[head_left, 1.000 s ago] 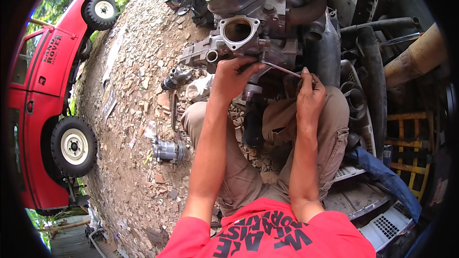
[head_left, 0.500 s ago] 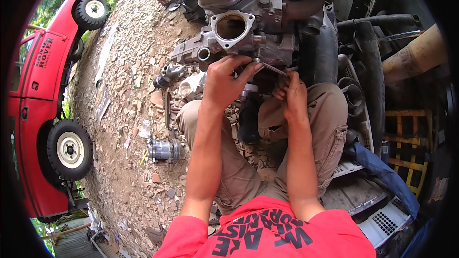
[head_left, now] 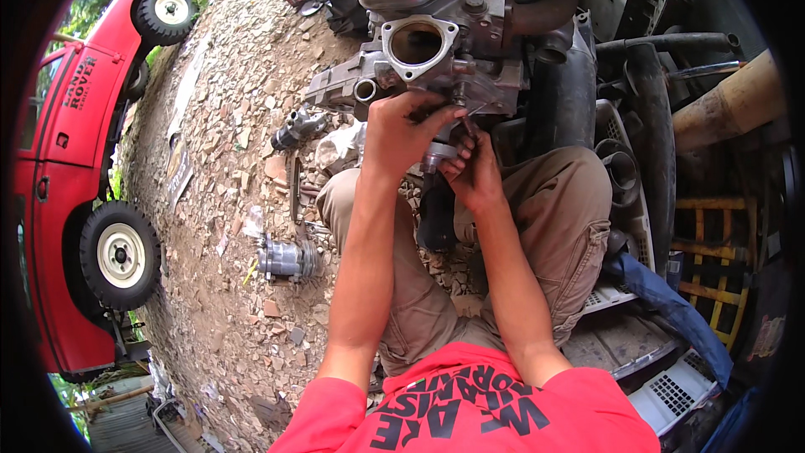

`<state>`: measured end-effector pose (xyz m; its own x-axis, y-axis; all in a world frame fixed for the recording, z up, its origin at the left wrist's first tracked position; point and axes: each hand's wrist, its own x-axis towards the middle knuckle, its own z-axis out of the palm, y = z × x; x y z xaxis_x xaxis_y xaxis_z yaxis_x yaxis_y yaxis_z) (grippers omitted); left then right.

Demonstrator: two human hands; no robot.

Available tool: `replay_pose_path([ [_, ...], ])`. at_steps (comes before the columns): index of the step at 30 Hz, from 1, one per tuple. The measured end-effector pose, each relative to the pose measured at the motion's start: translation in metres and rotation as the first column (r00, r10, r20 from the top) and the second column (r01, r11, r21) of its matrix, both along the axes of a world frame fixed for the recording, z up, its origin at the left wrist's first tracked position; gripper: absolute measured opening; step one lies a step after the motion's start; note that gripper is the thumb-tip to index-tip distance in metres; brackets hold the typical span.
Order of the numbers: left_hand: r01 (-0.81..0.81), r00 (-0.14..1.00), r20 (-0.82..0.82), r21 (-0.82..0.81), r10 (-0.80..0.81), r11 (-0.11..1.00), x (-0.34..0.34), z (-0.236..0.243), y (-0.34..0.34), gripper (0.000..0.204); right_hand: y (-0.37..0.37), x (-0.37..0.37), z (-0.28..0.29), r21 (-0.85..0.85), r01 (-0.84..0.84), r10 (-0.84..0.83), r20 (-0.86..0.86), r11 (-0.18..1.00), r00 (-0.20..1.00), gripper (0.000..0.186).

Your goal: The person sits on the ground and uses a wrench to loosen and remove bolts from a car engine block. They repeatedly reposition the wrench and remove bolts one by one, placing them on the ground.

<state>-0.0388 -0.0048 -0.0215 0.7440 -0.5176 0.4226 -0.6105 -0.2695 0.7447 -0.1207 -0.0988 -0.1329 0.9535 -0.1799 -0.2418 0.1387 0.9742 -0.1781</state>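
A grey metal engine with a round three-cornered flange opening stands in front of me. My left hand is closed at a small bolt-like fitting just below that opening; its thumb and fingers pinch there, but what lies between them is hidden. My right hand grips a slim metal wrench whose upper end is close to the left fingertips. The wrench's far end and its exact fit on the fitting are hard to make out. A round metal part sits below my hands.
Stony ground spreads to the left, with a silver cylindrical part and a dark metal fitting on it. A red vehicle stands at far left. Black pipes, a white crate and a bamboo pole crowd the right.
My right hand has moved left and slightly down, closer to my left hand, turning the wrench from sideways to a steeper angle. The left hand stays at the fitting.
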Motion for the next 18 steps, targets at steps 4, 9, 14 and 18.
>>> replay_pose_path([
  [4, -0.023, 0.995, -0.096, 0.039, 0.027, 0.999, 0.011, -0.005, 0.001, 0.032, -0.009, 0.0, 0.003, -0.039, 0.069, -0.07, -0.022, 0.997, 0.997, 0.025],
  [9, 0.003, 0.99, -0.138, 0.023, 0.0, 1.0, 0.011, -0.006, -0.001, 0.034, -0.017, -0.011, 0.02, -0.258, 0.211, -0.27, -0.22, 0.943, 0.937, 0.024],
  [14, 0.086, 0.985, -0.152, 0.044, -0.078, 0.995, 0.007, -0.001, 0.006, 0.029, -0.05, -0.059, 0.105, -0.992, 0.038, -0.577, -0.039, 0.12, 0.816, 0.038],
  [18, 0.112, 0.975, -0.192, -0.005, -0.111, 0.994, 0.0, 0.002, -0.003, 0.019, -0.045, -0.053, 0.088, -0.941, 0.146, -0.599, -0.071, 0.306, 0.798, 0.036],
])
